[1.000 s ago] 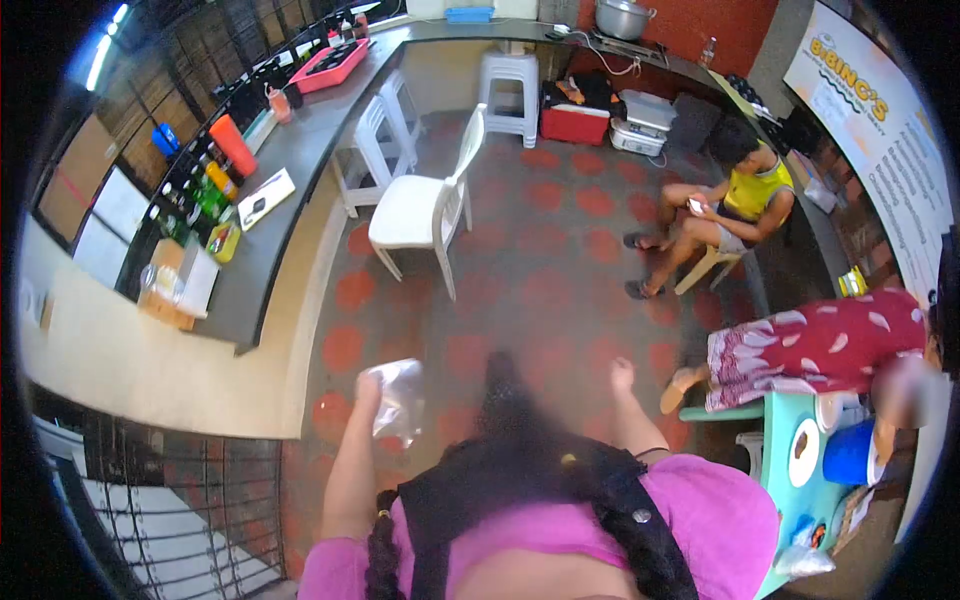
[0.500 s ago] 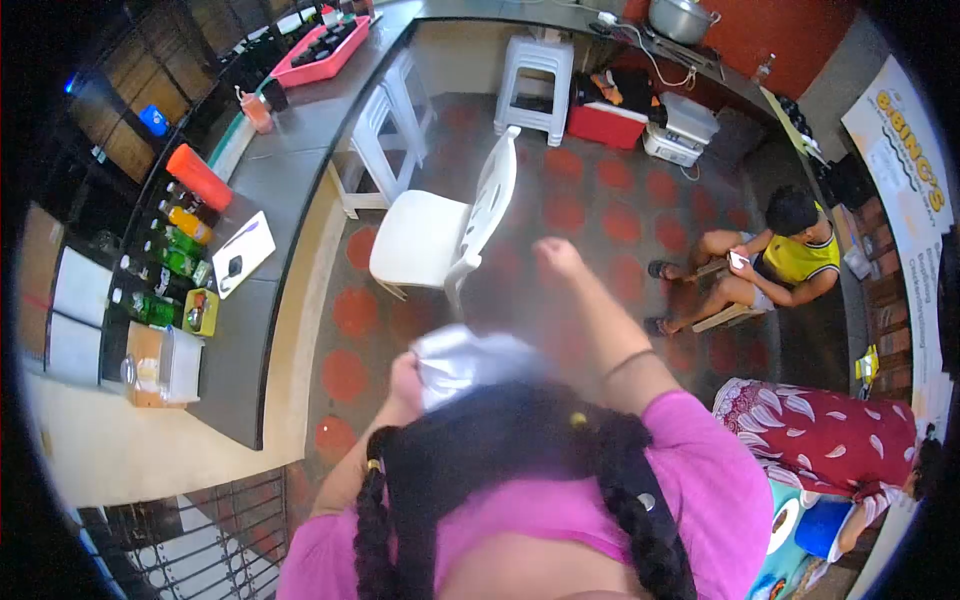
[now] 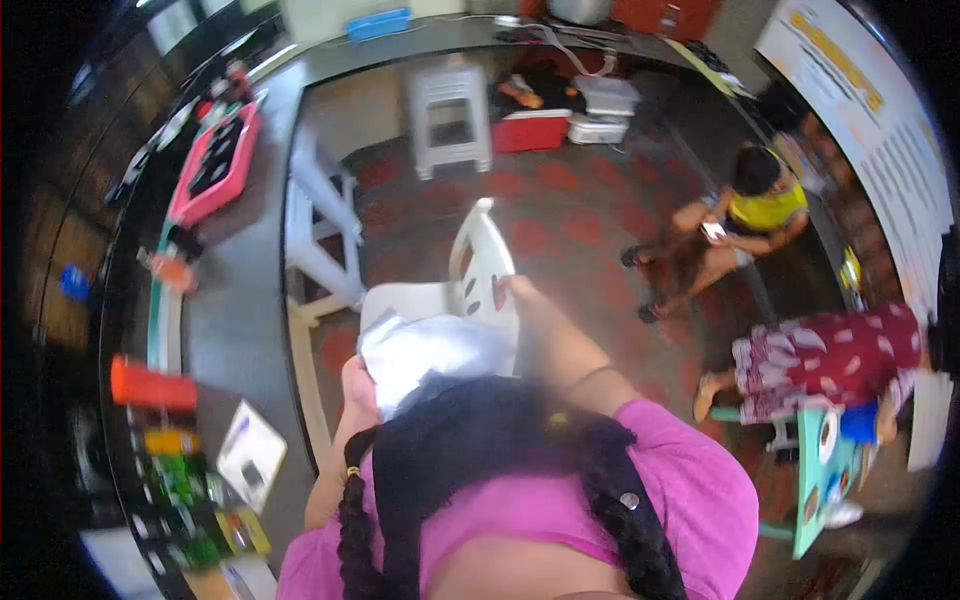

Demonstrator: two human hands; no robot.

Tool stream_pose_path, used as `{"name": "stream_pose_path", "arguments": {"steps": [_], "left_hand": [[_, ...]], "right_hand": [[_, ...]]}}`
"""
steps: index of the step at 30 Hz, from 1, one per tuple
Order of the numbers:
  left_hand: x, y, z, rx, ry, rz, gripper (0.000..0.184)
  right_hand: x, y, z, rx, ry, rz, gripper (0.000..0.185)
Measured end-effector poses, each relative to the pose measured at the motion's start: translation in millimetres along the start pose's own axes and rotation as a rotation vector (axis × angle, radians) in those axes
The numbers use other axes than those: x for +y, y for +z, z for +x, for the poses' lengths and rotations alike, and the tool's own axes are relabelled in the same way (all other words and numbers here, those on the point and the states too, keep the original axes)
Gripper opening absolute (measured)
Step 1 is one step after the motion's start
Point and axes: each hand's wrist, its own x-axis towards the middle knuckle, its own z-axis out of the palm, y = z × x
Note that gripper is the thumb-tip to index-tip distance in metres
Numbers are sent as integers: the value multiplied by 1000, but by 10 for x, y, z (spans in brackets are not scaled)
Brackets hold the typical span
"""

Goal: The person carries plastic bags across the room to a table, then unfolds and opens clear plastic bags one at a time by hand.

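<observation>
My left hand (image 3: 359, 387) is closed on a crumpled white sheet (image 3: 415, 355), cloth or thin plastic; I cannot tell which. It hangs in front of my dark apron (image 3: 480, 430), over part of the chair seat. Just ahead stands a white plastic chair (image 3: 488, 255) with slots in its backrest. My right hand (image 3: 522, 296) is at the edge of that backrest, its fingers curled around it, somewhat blurred.
At left runs a dark counter (image 3: 235, 300) with a pink tray (image 3: 215, 165), bottles and a red tumbler (image 3: 150, 385). White stools (image 3: 450, 120) stand ahead. A seated person (image 3: 765, 205) is at right, another person in a maroon patterned garment (image 3: 830, 360) beside a green table (image 3: 812, 490).
I have come closer to the chair, and my view has turned. My right hand, earlier in the air beside the chair, is now on its backrest. The white sheet stays in my left hand.
</observation>
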Motion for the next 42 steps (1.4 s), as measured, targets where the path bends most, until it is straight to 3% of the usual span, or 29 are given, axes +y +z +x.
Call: {"name": "stream_pose_path", "arguments": {"steps": [1, 2, 4, 8, 11, 14, 16, 17, 21, 24, 26, 30, 33, 36, 37, 41, 42], "left_hand": [[127, -130, 277, -27, -72, 13, 42], [285, 72, 314, -65, -30, 234, 44], [466, 155, 709, -163, -179, 225, 40], [310, 492, 1506, -152, -368, 364, 45], [136, 927, 1709, -250, -721, 415, 48], [-78, 1300, 1706, -323, -779, 476, 49], [-349, 1668, 1703, -379, -762, 489, 50], [-665, 1667, 1719, -405, -768, 490, 45], [-1650, 1850, 1113, -522, -838, 549, 46], [-2248, 2119, 401, -433, -941, 617, 51], [-2758, 2247, -79, -470, -918, 735, 51], [-3514, 2308, -810, -625, -981, 889, 51], [-4103, 2375, -1256, -695, -1113, 891, 51], [-4392, 2472, -1902, -687, -1111, 1003, 44], [-4551, 2496, -2030, -719, -1130, 1050, 43], [-5218, 2447, -2228, -806, -1301, 1094, 45], [-5357, 2463, -2281, -836, -1317, 1133, 47]], "right_hand": [[-24, -38, -56, 20, -1, 24, 36], [-31, -102, -132, 43, 1, 50, 35], [-57, -272, -308, 100, 1, 106, 35], [67, -615, -931, 267, 12, 255, 35], [362, -933, -1538, 458, 19, 328, 34], [770, -935, -2057, 583, -40, 407, 33], [950, -1047, -2279, 832, -47, 333, 32], [679, -1053, -2835, 893, 14, 235, 30], [1455, -1577, -3754, 957, 18, 380, 30], [1768, -1751, -4458, 1132, 9, 227, 26], [2297, -2018, -4915, 1242, -126, 644, 22], [2947, -2098, -5903, 1484, -55, 735, 19], [3954, -2269, -6309, 1748, -89, 791, 17], [4336, -1956, -6996, 1941, -104, 1017, 15], [4514, -1849, -7126, 1980, -330, 1256, 13], [4778, -1316, -7734, 2262, -255, 1379, 11], [4845, -1197, -7801, 2286, -384, 1503, 13]]}}
